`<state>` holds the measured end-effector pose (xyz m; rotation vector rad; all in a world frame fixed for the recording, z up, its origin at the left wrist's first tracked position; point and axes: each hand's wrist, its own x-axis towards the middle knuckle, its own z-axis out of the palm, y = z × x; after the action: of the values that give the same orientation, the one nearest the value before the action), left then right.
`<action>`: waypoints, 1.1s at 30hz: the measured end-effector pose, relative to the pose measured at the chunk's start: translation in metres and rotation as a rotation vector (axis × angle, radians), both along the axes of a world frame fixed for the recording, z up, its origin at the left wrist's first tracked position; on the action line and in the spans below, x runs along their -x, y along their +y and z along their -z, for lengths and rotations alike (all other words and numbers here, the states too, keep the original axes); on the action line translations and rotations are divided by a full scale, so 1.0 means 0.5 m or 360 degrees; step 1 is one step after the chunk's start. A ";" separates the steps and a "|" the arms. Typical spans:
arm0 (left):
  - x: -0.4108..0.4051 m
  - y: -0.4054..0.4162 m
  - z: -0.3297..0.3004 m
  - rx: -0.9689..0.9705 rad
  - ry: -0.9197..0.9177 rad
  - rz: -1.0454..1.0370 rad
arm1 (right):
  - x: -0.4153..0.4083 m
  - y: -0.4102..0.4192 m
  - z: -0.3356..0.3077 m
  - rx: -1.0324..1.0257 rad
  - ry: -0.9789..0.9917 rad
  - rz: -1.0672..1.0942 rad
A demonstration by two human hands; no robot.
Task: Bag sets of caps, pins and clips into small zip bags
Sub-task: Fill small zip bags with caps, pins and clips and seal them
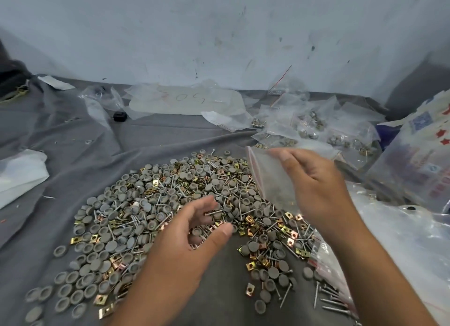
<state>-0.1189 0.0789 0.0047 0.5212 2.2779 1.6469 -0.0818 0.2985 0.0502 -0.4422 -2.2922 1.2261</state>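
Right hand [314, 187] pinches small clear red-striped zip bag [272, 177]; left hand [194, 230] cupped, seemingly holding grey pins, over mixed pile [170, 204] mid grey cloth [60, 135].

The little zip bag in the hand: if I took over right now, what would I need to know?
Right hand pinches a small clear zip bag with a red seal strip, held above the pile.
Left hand cups loosely over the pile, a few pins under its fingers.
The heap of grey round caps, silver pins and brass square clips lies on the grey cloth.
Done: filled bags lie behind, to the right.
Left: fill this bag, seal it, keep going.
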 end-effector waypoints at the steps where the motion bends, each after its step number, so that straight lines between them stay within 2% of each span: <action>1: 0.002 0.001 0.003 0.0033 0.0019 -0.0023 | 0.007 -0.018 -0.001 0.0049 0.0022 -0.0055; 4: 0.014 0.002 0.003 0.0075 0.0010 -0.0105 | 0.013 -0.052 0.005 0.0352 0.0089 -0.0240; 9: 0.031 0.002 -0.003 -0.0368 -0.0168 -0.0132 | 0.006 -0.060 0.030 0.0946 0.0033 -0.0483; 13: 0.031 0.000 -0.005 -0.0490 -0.0210 -0.0133 | 0.005 -0.060 0.049 0.1189 -0.0060 -0.0516; 15: 0.031 0.000 -0.003 -0.0499 -0.0211 -0.0146 | 0.009 -0.071 0.062 0.1158 -0.0062 -0.0348; 16: 0.031 0.001 -0.001 -0.0489 -0.0201 -0.0157 | 0.010 -0.077 0.073 0.1018 -0.0033 -0.0194; 18: 0.029 0.003 0.000 -0.0530 -0.0193 -0.0207 | 0.006 -0.097 0.087 0.0539 0.0113 0.0082; 20: 0.028 0.005 -0.005 -0.0595 -0.0133 -0.0282 | 0.000 -0.128 0.089 0.0340 0.0173 -0.0091; 23: 0.022 0.007 -0.011 -0.0572 0.0061 -0.0406 | -0.001 -0.163 0.090 0.0495 0.0063 -0.0433; 26: 0.011 0.003 -0.011 -0.0198 0.0539 -0.0490 | 0.006 -0.171 0.094 0.0491 0.0019 -0.0465; 28: 0.009 0.000 -0.009 -0.0067 0.0711 -0.0457 | 0.007 -0.168 0.093 0.0497 0.0008 -0.0502; 33: 0.020 -0.009 -0.008 -0.0405 0.0420 -0.0342 | 0.005 -0.139 0.079 0.0640 -0.0015 -0.0563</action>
<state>-0.1287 0.0742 0.0088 0.5990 2.3900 2.1041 -0.0843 0.2290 0.0104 -0.1785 -2.1896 1.8766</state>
